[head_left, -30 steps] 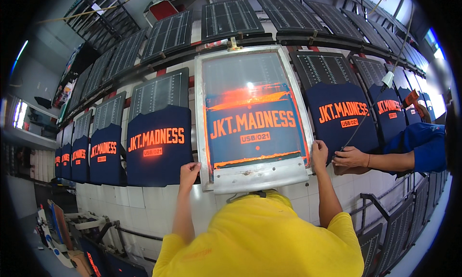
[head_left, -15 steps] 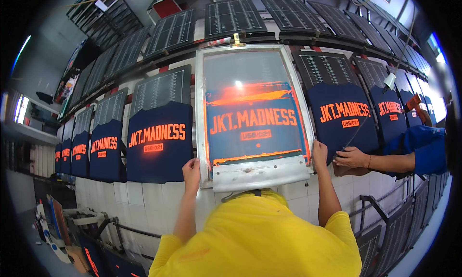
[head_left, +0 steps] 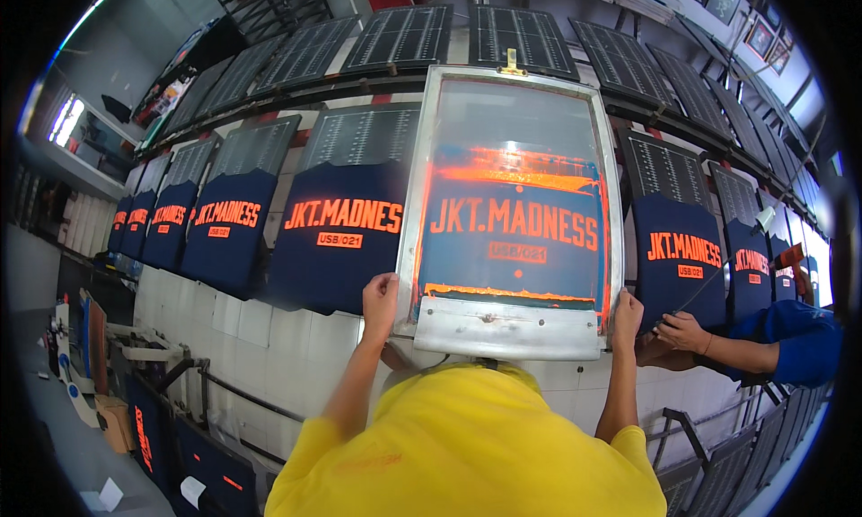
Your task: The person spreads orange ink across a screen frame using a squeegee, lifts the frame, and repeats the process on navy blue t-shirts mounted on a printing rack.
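Observation:
A metal-framed printing screen (head_left: 514, 330) with orange ink on its mesh lies over a dark blue shirt on the long sloped white table (head_left: 287, 337). My left hand (head_left: 379, 303) grips the screen's lower left corner. My right hand (head_left: 626, 318) grips its lower right corner. A wide metal squeegee bar rests along the screen's near edge between my hands. My yellow shirt fills the bottom of the view.
A row of dark blue shirts (head_left: 346, 232) with orange print lies left and right of the screen. Another person in a blue sleeve (head_left: 795, 342) has a hand (head_left: 682, 331) on the shirt to the right (head_left: 681, 257). Dark slatted racks (head_left: 404, 37) run above the table.
The screen and both my hands have shifted to the right along the table, leaving a freshly printed blue shirt uncovered at the screen's left.

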`<state>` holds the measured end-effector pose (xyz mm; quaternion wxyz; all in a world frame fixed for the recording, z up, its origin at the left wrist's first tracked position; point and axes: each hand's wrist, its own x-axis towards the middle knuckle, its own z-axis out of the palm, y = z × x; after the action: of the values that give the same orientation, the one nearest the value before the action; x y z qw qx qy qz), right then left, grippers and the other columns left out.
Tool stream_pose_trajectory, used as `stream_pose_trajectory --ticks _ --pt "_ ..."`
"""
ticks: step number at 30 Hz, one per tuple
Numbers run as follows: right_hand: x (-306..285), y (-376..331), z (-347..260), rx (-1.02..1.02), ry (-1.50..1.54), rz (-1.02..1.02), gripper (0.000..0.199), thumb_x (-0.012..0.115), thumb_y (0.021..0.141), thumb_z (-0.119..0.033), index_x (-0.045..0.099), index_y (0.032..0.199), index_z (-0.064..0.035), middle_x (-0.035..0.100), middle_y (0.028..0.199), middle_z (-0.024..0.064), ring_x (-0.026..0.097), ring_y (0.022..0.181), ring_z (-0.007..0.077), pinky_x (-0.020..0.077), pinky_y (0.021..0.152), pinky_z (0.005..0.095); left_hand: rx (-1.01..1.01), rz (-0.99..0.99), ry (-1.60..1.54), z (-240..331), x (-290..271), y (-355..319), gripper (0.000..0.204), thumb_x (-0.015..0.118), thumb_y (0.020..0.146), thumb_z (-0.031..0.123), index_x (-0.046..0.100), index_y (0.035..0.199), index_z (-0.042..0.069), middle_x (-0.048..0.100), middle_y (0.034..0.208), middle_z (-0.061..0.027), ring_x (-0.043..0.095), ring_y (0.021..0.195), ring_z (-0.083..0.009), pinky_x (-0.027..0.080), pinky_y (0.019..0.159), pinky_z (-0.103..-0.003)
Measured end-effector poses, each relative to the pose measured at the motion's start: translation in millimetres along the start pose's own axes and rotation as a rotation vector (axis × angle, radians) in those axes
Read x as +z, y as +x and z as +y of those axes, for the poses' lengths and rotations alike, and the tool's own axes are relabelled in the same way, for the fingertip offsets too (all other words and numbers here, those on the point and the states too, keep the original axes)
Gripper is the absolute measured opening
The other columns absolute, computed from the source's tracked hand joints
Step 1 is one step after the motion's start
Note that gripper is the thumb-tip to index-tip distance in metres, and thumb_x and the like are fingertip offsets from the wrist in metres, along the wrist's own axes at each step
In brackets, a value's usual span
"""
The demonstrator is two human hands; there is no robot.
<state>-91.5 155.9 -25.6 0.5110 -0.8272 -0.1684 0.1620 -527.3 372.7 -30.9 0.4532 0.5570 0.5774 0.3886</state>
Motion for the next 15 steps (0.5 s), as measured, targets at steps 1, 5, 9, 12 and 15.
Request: stream_pose_trajectory --ticks 1,5,9,12,15 --pt "9 -9 -8 -0.002 0.008 0.004 0.042 0.053 0.097 -0.026 0.042 0.066 0.0018 0.035 0.060 -0.0025 0.030 0.060 0.0089 0.0264 0.053 0.0345 0.004 0.005 -0.007 -3 -12 6 0.028 0.062 0.094 0.019 0.067 0.104 -0.006 0.065 0.083 -0.0025 0.055 0.074 -0.0069 0.046 0.068 -0.024" --pt "65 -55 -28 0.011 0.096 -0.010 0.038 0.052 0.095 -0.022 0.040 0.065 -0.0015 0.034 0.061 -0.0038 0.030 0.060 0.0074 0.0255 0.053 0.0333 0.003 0.021 -0.030 -24 -78 34 0.027 0.062 0.095 0.019 0.067 0.104 -0.007 0.066 0.085 -0.0039 0.057 0.075 -0.0080 0.047 0.070 -0.025" --pt "125 -108 -43 0.004 0.108 -0.042 0.035 0.050 0.093 -0.018 0.040 0.063 -0.0028 0.035 0.060 -0.0038 0.031 0.057 0.0069 0.0254 0.050 0.0333 0.048 0.034 0.009 -53 -154 69 0.026 0.062 0.094 0.018 0.068 0.102 -0.006 0.067 0.087 -0.0056 0.059 0.078 -0.0104 0.048 0.072 -0.026" --pt "172 -147 -58 0.015 0.161 -0.066 0.035 0.050 0.092 -0.018 0.040 0.062 -0.0023 0.034 0.059 -0.0039 0.031 0.058 0.0069 0.0261 0.050 0.0338 0.029 0.042 0.026 -75 -206 94 0.026 0.062 0.093 0.017 0.068 0.101 -0.006 0.067 0.087 -0.0065 0.061 0.080 -0.0115 0.049 0.073 -0.026" --pt "213 -173 -64 0.002 0.103 -0.071 0.035 0.050 0.091 -0.018 0.040 0.063 -0.0010 0.033 0.059 -0.0033 0.031 0.059 0.0072 0.0262 0.051 0.0340 0.025 0.054 0.054 -95 -252 117 0.027 0.062 0.092 0.018 0.068 0.099 -0.007 0.067 0.085 -0.0065 0.059 0.075 -0.0113 0.047 0.069 -0.027"
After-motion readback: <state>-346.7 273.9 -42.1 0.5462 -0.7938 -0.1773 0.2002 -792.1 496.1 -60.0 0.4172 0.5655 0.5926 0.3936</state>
